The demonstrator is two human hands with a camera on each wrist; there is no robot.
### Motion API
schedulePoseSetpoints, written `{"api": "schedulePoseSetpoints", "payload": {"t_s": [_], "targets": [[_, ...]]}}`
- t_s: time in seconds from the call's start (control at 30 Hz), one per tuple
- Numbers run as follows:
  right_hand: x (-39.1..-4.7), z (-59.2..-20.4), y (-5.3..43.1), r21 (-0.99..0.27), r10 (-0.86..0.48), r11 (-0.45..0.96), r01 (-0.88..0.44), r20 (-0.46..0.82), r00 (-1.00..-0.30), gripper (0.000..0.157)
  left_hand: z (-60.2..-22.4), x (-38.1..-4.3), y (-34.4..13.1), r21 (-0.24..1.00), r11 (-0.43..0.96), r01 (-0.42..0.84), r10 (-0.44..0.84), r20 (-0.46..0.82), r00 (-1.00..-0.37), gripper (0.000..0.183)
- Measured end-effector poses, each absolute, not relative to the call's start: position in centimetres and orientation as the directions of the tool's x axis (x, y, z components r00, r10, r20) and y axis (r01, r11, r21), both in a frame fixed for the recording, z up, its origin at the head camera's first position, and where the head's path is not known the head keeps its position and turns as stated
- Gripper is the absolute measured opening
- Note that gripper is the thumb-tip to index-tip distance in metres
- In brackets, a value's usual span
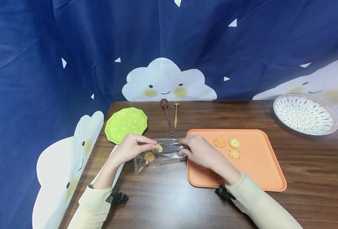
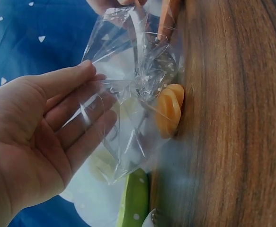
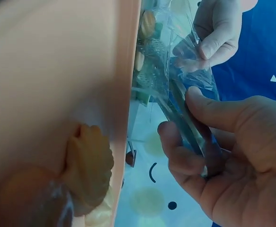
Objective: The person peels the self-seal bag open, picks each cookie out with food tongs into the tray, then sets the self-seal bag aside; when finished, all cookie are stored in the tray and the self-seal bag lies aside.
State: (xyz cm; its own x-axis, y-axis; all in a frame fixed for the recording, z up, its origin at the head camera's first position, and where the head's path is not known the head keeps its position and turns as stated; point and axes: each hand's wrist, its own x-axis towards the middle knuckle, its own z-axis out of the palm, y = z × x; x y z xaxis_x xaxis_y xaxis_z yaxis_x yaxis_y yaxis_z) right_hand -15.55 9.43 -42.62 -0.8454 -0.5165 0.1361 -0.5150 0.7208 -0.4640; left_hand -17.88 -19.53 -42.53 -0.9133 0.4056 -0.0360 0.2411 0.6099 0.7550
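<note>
A clear plastic bag [image 1: 169, 159] lies stretched between my two hands over the table. Inside its left end are a ridged cookie [image 1: 149, 156] and a second, paler cookie [image 1: 158, 148]. My left hand [image 1: 130, 147] pinches the film at that end between thumb and fingers, as the left wrist view also shows. At the other end, my right hand [image 1: 201, 151] grips the bag, thumb over curled fingers, above the left edge of the orange tray [image 1: 257, 168]. Three cookies rest on the tray in the head view, including a pretzel-shaped one [image 1: 219, 142] and a flower-shaped one [image 1: 234, 154].
Behind the left hand sits a green dotted plate [image 1: 126, 124]. A brown ladle-like spoon [image 1: 168, 117] and a thin gold spoon [image 1: 176, 116] lie behind the bag. At the back right is a patterned white dish [image 1: 306, 114]. A blue curtain hangs beyond the table.
</note>
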Motion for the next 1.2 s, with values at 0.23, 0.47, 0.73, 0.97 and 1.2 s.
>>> {"api": "schedulePoseSetpoints", "payload": {"t_s": [0.23, 0.47, 0.73, 0.97, 1.2], "targets": [[-15.2, -42.4, 9.6, -0.376, -0.543, 0.721, -0.582, 0.215, -0.811, 0.023, -42.6, -17.9, -19.5, 0.759, 0.600, 0.252, 0.409, -0.020, -0.912, 0.013], [-14.9, -41.5, 10.9, -0.358, -0.538, 0.713, -0.603, 0.272, -0.798, 0.019, -42.6, -17.9, -19.5, 0.758, 0.609, 0.233, 0.407, -0.046, -0.912, 0.017], [-14.4, -39.9, 15.3, -0.351, -0.485, 0.737, -0.578, 0.322, -0.813, 0.011, -42.5, -18.0, -19.4, 0.751, 0.621, 0.225, 0.397, -0.054, -0.916, 0.020], [-14.0, -38.8, 20.9, -0.265, -0.432, 0.773, -0.576, 0.445, -0.784, 0.018, -42.5, -17.9, -19.4, 0.753, 0.622, 0.216, 0.394, -0.062, -0.917, 0.023], [-14.1, -37.7, 27.3, -0.238, -0.356, 0.857, -0.457, 0.365, -0.860, 0.021, -42.5, -17.7, -19.5, 0.750, 0.627, 0.213, 0.385, -0.061, -0.921, 0.022]]}}
